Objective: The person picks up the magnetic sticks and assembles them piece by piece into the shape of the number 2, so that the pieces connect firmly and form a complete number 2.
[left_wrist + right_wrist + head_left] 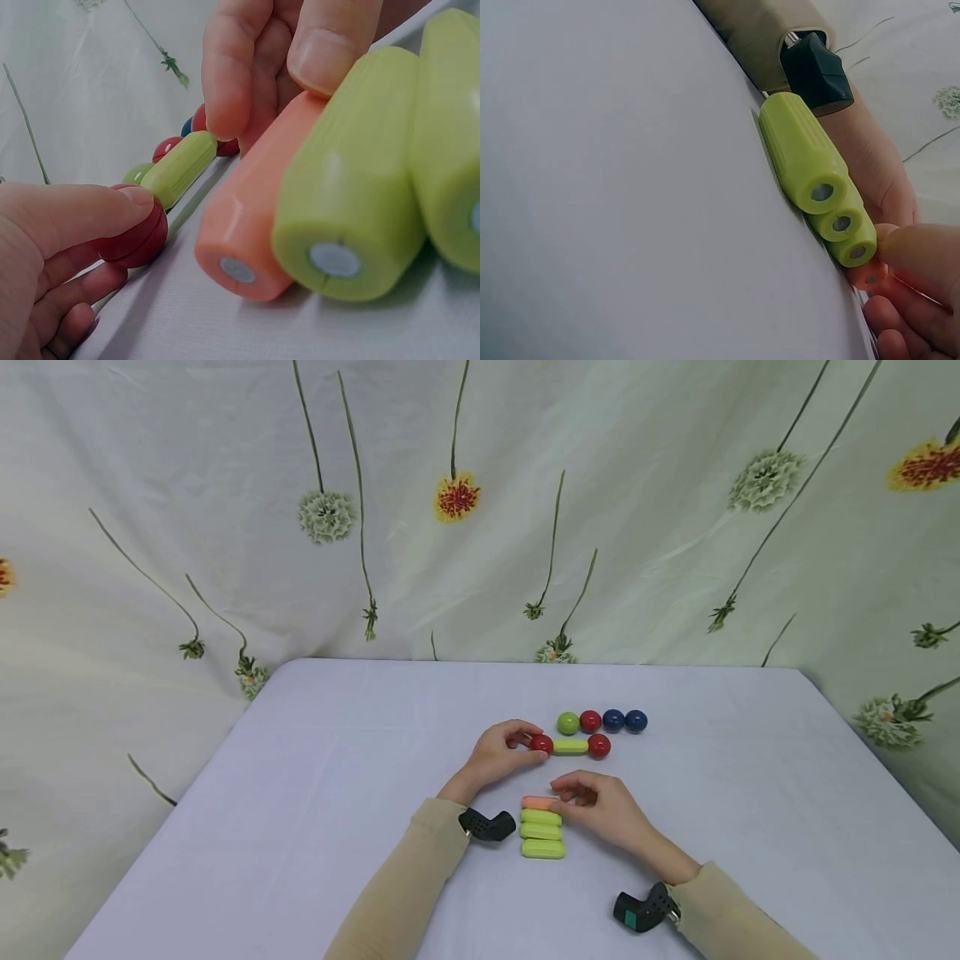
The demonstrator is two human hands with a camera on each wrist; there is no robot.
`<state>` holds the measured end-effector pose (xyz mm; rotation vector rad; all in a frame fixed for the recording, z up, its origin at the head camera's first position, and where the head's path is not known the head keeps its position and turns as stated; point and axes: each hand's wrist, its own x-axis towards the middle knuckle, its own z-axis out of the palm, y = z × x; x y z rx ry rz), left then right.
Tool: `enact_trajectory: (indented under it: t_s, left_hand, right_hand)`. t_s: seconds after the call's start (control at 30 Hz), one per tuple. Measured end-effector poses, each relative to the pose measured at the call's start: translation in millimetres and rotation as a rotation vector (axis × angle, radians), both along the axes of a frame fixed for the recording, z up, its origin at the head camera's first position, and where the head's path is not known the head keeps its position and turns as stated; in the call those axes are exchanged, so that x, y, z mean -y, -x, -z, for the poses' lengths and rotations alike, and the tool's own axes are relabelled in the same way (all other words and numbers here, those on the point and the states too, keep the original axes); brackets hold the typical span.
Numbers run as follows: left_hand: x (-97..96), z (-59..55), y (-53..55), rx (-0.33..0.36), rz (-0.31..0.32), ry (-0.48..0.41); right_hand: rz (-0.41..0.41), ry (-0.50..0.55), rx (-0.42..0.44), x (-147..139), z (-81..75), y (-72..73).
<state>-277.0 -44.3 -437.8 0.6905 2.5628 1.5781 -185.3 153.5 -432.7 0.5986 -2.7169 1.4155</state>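
My left hand [498,756] pinches a red ball [542,743] at the left end of a yellow-green magnetic building rod [570,747]. A second red ball [598,746] sits at that rod's right end. Nearer the body, an orange rod [538,802] lies at the far side of a row of yellow-green rods [542,832], all side by side. My right hand [603,810] has its thumb and fingers around the right end of the orange rod. In the left wrist view, the right thumb [326,56] rests on that end. Metal discs show in the rod ends.
Beyond the rod with red balls stands a line of balls: a green ball [567,722], a red ball [590,721] and two blue balls [625,720]. All lie on a white-covered table [337,760]. A flower-print cloth [645,510] hangs behind it.
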Motion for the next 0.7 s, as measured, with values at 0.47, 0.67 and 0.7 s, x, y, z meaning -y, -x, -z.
enact_trajectory:
  t_s: [0.47, 0.67, 0.7]
  left_hand:
    - [0.6, 1.7, 1.6, 0.007, 0.007, -0.008]
    - [0.8, 1.2, 0.9, 0.007, 0.008, -0.011]
    - [0.7, 1.2, 1.0, 0.004, 0.009, -0.012]
  right_hand:
    - [-0.021, -0.012, -0.020, -0.8, 1.4, 0.0]
    - [-0.021, -0.021, -0.022, -1.2, 2.3, 0.4]
    - [-0.022, -0.022, -0.024, -1.4, 2.7, 0.5]
